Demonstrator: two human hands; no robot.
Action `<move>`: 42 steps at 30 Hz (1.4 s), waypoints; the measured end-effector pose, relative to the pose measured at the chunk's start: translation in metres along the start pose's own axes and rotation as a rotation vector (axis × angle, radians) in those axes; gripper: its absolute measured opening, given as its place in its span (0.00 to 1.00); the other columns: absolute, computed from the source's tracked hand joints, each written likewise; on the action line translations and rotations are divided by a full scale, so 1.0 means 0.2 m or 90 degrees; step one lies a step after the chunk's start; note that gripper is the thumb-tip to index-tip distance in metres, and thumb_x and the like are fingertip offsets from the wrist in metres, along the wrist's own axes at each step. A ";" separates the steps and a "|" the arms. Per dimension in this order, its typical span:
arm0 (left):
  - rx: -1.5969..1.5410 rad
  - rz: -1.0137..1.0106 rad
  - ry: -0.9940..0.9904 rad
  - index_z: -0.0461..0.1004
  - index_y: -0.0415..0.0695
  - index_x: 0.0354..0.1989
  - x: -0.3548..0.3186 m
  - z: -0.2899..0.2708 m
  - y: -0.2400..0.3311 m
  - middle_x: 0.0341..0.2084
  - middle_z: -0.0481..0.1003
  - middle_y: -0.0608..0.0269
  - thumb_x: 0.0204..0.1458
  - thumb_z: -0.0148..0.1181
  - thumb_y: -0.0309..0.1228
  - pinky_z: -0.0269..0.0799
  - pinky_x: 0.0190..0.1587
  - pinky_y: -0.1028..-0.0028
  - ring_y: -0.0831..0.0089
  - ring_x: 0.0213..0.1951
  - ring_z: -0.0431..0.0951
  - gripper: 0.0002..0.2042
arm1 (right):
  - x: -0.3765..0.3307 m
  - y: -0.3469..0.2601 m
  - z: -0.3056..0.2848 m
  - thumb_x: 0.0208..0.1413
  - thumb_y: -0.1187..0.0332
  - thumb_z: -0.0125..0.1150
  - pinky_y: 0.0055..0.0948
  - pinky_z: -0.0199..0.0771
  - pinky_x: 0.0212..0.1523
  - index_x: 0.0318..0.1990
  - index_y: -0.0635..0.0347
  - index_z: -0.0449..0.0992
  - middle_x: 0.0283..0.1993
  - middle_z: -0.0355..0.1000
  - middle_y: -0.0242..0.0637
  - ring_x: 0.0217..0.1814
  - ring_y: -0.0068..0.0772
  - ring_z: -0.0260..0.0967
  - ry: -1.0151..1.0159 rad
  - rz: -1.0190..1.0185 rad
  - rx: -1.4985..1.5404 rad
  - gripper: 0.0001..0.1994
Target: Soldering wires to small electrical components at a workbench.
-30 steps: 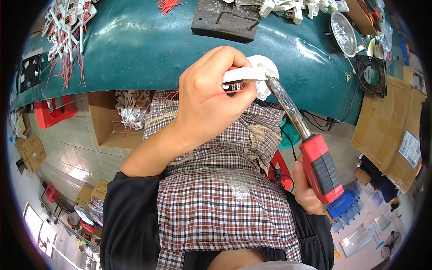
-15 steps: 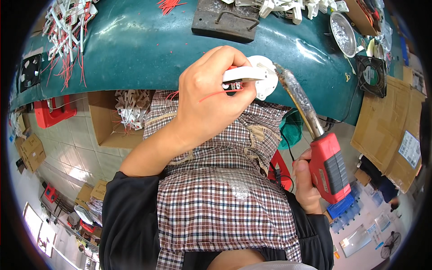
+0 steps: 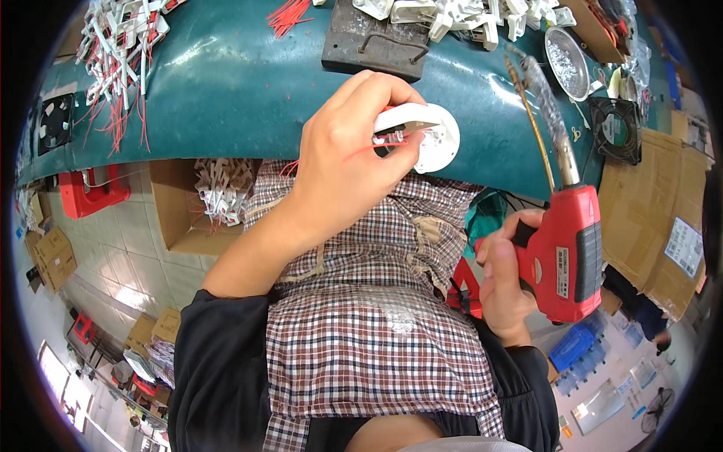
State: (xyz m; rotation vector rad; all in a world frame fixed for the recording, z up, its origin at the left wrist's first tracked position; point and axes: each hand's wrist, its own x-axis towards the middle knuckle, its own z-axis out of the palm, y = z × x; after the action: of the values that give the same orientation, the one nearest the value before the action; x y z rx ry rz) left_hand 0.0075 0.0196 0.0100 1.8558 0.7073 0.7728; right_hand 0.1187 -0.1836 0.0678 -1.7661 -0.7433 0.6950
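My left hand (image 3: 350, 162) grips a small white plastic part (image 3: 407, 119) with red wires, held over a round white base (image 3: 440, 139) at the near edge of the teal bench (image 3: 226, 83). My right hand (image 3: 503, 275) holds a red soldering gun (image 3: 566, 252) by its grip. Its long metal tip (image 3: 546, 113) points up and away, well to the right of the white part and clear of it.
A dark metal block (image 3: 373, 45) lies just beyond my left hand. White plastic parts (image 3: 459, 15) sit at the bench's far edge, red-wired parts (image 3: 124, 53) at the left, a round metal dish (image 3: 566, 64) and a black fan (image 3: 621, 128) at the right. A cardboard box (image 3: 192, 211) stands below the bench.
The soldering gun has swung right and away from the white part, its tip lifting off it. My left hand has kept its hold in the same place.
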 end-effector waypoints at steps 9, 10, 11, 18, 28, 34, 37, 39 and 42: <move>0.093 0.062 -0.005 0.74 0.43 0.37 0.04 0.01 0.04 0.34 0.75 0.59 0.38 0.69 0.19 0.76 0.35 0.65 0.57 0.36 0.80 0.16 | 0.29 -0.05 0.28 0.49 0.86 0.69 0.23 0.73 0.46 0.59 0.59 0.57 0.49 0.69 0.39 0.44 0.23 0.71 -0.053 -0.267 -0.160 0.33; 0.110 0.065 -0.008 0.74 0.43 0.38 0.04 0.01 0.05 0.34 0.75 0.58 0.37 0.70 0.19 0.75 0.35 0.64 0.57 0.36 0.79 0.17 | 0.30 -0.05 0.32 0.48 0.85 0.71 0.23 0.73 0.46 0.58 0.60 0.58 0.50 0.70 0.40 0.45 0.23 0.72 -0.025 -0.337 -0.202 0.33; 0.127 0.067 -0.012 0.74 0.43 0.38 0.04 0.01 0.05 0.35 0.75 0.58 0.37 0.70 0.19 0.75 0.35 0.63 0.56 0.36 0.79 0.17 | 0.29 -0.09 0.36 0.49 0.84 0.71 0.23 0.75 0.46 0.55 0.60 0.58 0.49 0.71 0.40 0.45 0.23 0.72 -0.004 -0.188 -0.052 0.30; 0.123 0.035 -0.054 0.73 0.43 0.45 0.04 -0.01 0.07 0.43 0.71 0.54 0.42 0.69 0.25 0.74 0.41 0.62 0.56 0.42 0.76 0.20 | 0.35 -0.01 0.33 0.54 0.88 0.62 0.23 0.77 0.45 0.57 0.62 0.57 0.46 0.68 0.37 0.46 0.25 0.74 0.022 -0.260 -0.049 0.26; -0.021 0.089 -0.013 0.76 0.46 0.49 0.02 -0.02 0.01 0.56 0.65 0.50 0.55 0.55 0.22 0.73 0.49 0.63 0.57 0.47 0.75 0.13 | 0.29 0.03 0.28 0.59 0.85 0.58 0.27 0.76 0.50 0.51 0.63 0.60 0.43 0.72 0.40 0.45 0.28 0.76 0.051 -0.084 0.064 0.18; 0.089 0.153 -0.047 0.82 0.45 0.35 0.00 -0.04 0.03 0.58 0.65 0.51 0.52 0.62 0.22 0.77 0.40 0.70 0.64 0.50 0.74 0.05 | 0.28 0.08 0.28 0.61 0.84 0.57 0.27 0.75 0.52 0.52 0.62 0.60 0.44 0.75 0.43 0.47 0.28 0.77 0.039 -0.060 0.113 0.16; 0.102 0.147 -0.056 0.82 0.47 0.33 -0.02 -0.03 0.03 0.56 0.68 0.53 0.45 0.70 0.23 0.77 0.31 0.73 0.65 0.48 0.75 0.07 | 0.27 0.11 0.28 0.62 0.83 0.56 0.28 0.75 0.53 0.54 0.62 0.60 0.45 0.75 0.43 0.49 0.29 0.77 0.030 -0.062 0.106 0.17; 0.118 0.136 -0.029 0.81 0.46 0.30 -0.03 -0.02 0.03 0.54 0.70 0.55 0.40 0.75 0.23 0.77 0.27 0.75 0.65 0.48 0.76 0.10 | 0.27 0.18 0.27 0.63 0.82 0.55 0.28 0.75 0.53 0.57 0.63 0.60 0.46 0.74 0.42 0.51 0.30 0.77 0.067 -0.128 -0.022 0.18; 0.140 0.114 -0.009 0.79 0.45 0.28 -0.05 0.00 0.04 0.53 0.71 0.55 0.40 0.74 0.23 0.77 0.27 0.75 0.64 0.49 0.77 0.09 | 0.27 0.30 0.25 0.58 0.82 0.62 0.25 0.75 0.46 0.57 0.69 0.59 0.41 0.76 0.39 0.44 0.31 0.80 0.149 -0.207 -0.136 0.23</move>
State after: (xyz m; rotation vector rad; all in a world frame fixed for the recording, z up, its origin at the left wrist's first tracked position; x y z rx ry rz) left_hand 0.0026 0.0087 0.0157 2.1447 0.6435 0.8222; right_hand 0.1250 -0.1285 -0.0098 -1.8220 -0.9406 0.1928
